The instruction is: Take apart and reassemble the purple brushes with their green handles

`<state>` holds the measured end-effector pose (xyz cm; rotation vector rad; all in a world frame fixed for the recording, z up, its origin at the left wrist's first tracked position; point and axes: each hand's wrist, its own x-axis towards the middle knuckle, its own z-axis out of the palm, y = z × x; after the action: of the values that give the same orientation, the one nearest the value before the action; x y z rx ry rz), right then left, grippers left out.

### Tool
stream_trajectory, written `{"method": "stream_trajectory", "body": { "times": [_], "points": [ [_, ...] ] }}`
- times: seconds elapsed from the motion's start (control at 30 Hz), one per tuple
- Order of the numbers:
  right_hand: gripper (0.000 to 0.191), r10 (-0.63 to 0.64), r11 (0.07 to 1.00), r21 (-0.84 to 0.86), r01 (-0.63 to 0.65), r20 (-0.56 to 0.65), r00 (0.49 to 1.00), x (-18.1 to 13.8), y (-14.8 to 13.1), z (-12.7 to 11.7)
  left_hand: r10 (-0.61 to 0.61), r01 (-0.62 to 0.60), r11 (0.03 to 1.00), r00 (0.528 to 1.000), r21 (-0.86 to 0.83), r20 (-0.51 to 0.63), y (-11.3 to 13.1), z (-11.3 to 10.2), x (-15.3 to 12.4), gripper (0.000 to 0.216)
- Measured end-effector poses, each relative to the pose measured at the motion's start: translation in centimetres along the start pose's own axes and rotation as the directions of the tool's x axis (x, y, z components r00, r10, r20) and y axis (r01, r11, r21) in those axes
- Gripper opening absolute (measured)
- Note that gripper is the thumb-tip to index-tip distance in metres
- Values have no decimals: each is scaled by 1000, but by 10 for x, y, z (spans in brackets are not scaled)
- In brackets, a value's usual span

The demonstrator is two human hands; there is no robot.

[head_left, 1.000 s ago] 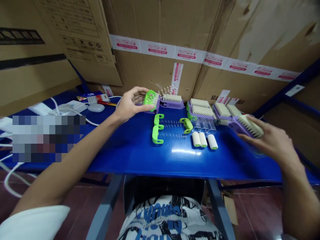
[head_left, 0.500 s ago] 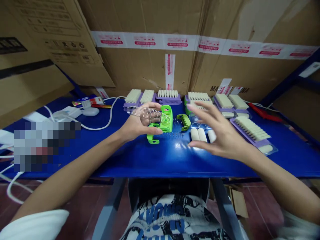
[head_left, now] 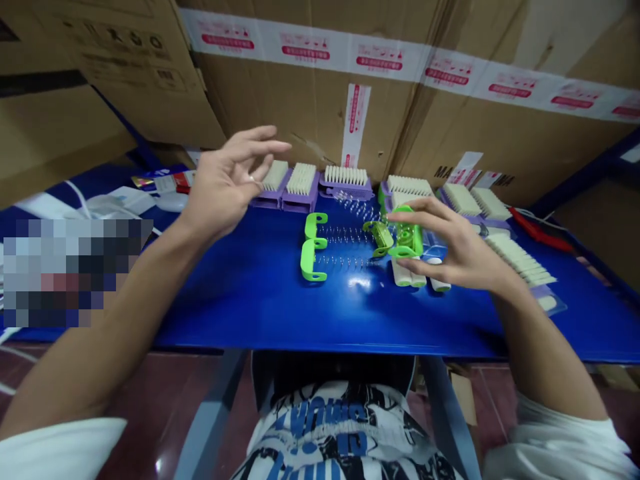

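My right hand grips a bright green plastic bracket between thumb and fingers. A coil spring stretches up and left from that bracket. My left hand is raised at the left, fingers extended and nothing held, in front of the purple-backed brushes. On the blue table between the hands lie two more green brackets with springs running rightward. A darker green bracket rests just left of the held one. Short white cylinders with green ends lie below my right hand, partly covered.
Several purple brushes with cream bristles line the back of the blue table. Behind them stands a large cardboard sheet. A red tool lies at the right. White cables and small packets are at the left.
The green bracket with its spring has passed from my left hand to my right. My left hand has drawn up and left, away from the parts. The view has shifted slightly.
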<state>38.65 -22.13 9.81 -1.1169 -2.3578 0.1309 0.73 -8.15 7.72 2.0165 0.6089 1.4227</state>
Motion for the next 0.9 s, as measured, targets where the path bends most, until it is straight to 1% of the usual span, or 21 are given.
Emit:
{"method": "stream_trajectory", "body": {
  "times": [0.07,0.1,0.13,0.17,0.2,0.27,0.33,0.43,0.53,0.63,0.7,0.77,0.83,0.9],
  "points": [
    [63,-3,1000,-15,5,137,991,-8,6,-5,20,-20,1000,1000,7,-23,-7,-2,-1,42],
    [62,-8,1000,-15,11,191,982,-11,7,-5,15,-15,1000,1000,1,-4,-7,0,-3,40],
    [61,-12,1000,-14,16,228,974,-12,5,-3,-2,2,1000,999,-6,43,-4,4,-5,38],
    [60,-11,1000,-18,16,253,968,-14,3,0,-29,30,1000,993,-7,117,0,8,-7,38],
    [61,-5,999,-32,14,271,963,-14,0,3,-61,60,998,976,11,211,5,11,-9,39],
    [64,17,996,-85,9,299,954,-15,-7,11,-121,88,991,911,102,394,14,18,-13,40],
    [67,19,989,-146,29,317,948,-15,-12,18,-157,64,978,850,198,503,19,24,-15,40],
    [69,-6,971,-225,85,331,943,-14,-16,26,-149,13,971,810,237,567,16,29,-17,42],
    [71,-3,949,-295,114,353,936,-12,-18,29,-66,-102,968,781,231,621,8,31,-22,46],
    [72,8,936,-326,132,396,918,-10,-23,30,-2,-211,950,736,232,677,4,31,-26,46],
    [74,28,934,-336,120,405,914,-10,-26,30,42,-283,932,702,224,711,4,31,-28,42],
    [75,61,937,-339,81,387,920,-10,-29,30,93,-357,910,671,210,735,5,31,-29,40],
    [74,90,939,-342,42,361,928,-10,-30,32,122,-400,894,653,203,747,5,31,-29,37],
    [73,111,931,-364,23,341,933,-11,-30,33,125,-410,889,645,203,754,5,30,-29,36]
  ]
}}
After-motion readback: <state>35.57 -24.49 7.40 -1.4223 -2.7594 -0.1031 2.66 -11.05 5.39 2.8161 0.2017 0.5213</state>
